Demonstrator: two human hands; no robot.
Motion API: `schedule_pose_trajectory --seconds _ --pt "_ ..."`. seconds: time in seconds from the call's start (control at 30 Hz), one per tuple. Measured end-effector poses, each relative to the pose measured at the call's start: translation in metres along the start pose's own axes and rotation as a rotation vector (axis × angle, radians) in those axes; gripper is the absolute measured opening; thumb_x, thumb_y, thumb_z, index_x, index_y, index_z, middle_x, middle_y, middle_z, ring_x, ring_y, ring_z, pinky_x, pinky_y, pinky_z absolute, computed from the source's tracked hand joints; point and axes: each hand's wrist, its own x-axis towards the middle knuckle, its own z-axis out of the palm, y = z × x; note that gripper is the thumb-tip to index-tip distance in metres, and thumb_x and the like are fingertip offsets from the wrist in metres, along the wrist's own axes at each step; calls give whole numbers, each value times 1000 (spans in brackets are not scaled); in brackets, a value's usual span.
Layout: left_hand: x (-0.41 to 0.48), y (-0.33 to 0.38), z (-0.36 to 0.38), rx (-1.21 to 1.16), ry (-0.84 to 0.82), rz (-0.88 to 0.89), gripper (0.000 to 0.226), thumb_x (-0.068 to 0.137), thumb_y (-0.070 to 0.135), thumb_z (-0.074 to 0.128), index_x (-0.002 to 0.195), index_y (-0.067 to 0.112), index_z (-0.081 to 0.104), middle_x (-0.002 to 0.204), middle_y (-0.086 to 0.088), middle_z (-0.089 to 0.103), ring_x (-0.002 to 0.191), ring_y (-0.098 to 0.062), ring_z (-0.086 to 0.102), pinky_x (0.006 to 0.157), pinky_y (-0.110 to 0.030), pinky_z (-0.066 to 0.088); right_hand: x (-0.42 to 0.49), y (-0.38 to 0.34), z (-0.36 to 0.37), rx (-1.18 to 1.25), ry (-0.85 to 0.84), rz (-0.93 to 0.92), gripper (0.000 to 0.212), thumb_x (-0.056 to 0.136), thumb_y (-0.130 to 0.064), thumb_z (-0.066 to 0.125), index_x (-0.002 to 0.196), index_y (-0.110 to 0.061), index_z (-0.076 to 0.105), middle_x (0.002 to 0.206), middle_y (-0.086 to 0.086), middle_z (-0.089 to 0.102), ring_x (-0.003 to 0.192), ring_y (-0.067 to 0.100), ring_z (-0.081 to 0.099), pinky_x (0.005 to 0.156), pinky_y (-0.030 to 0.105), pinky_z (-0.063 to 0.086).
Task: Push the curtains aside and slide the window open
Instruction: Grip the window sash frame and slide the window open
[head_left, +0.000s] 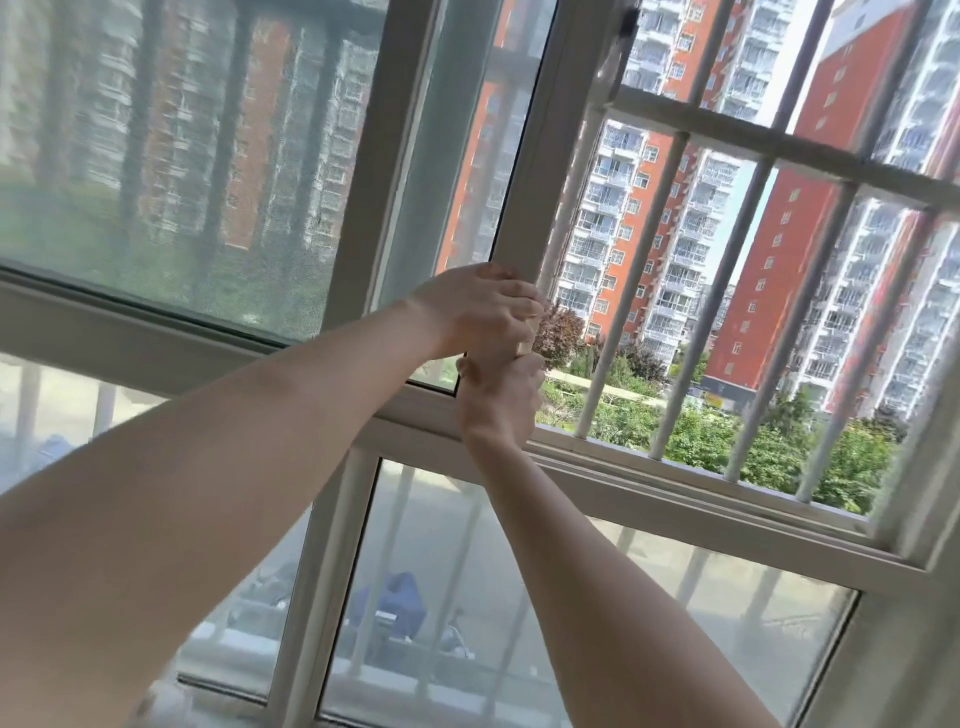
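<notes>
Far left: a mesh screen (171, 156) covers the upper pane; apartment blocks show through it blurred and dim. Its white frame post (384, 156) runs up at a slant.

Left of centre: the left forearm enters from the lower left edge and reaches up and right. Left hand (480, 306) is clenched around the edge of the sliding window (545, 156), fingers curled over the white upright, just above the bottom rail.

Centre: the window's glass overlaps the screen panel, with only a narrow strip of glass showing between the post and the gripped upright. Right hand (501, 387) sits directly under the left, touching it, also wrapped around the same upright at its lowest part. Right forearm comes up from the bottom edge.

Below both arms: fixed lower panes (519, 597), hazy, with a blue covered shape and a scooter seen dimly through them.

Right of centre to far right: the opening is clear of glass. White security bars (748, 291) stand outside it, upright rods crossed by a horizontal rail. Beyond them, red and white tower blocks (769, 260) and green trees (727, 441) below. The sill track (675, 488) runs along the bottom of the opening.
</notes>
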Motion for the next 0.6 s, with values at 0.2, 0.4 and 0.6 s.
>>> schedule_pose_trajectory --seconds 0.2,0.4,0.6 --pt "-23 -17 7 18 -9 3 36 98 14 49 130 27 58 155 6 40 149 -15 26 119 -39 22 -10 -15 19 16 0 -18 63 84 -45 70 125 -9 38 130 13 49 121 37 48 92 43 41" --pt "-38 -28 11 -2 -26 -24 39 100 14 46 133 31 55 157 7 37 149 -14 23 119 -40 22 -17 -26 33 46 2 -15 65 83 -47 70 125 -9 39 131 13 50 123 34 47 93 43 39" --pt "-51 -38 13 -15 -43 -53 44 98 8 48 136 30 53 158 4 36 150 -15 23 119 -42 23 -20 -32 44 78 -31 -42 66 82 -45 72 124 -7 37 129 15 48 121 36 44 92 43 39"
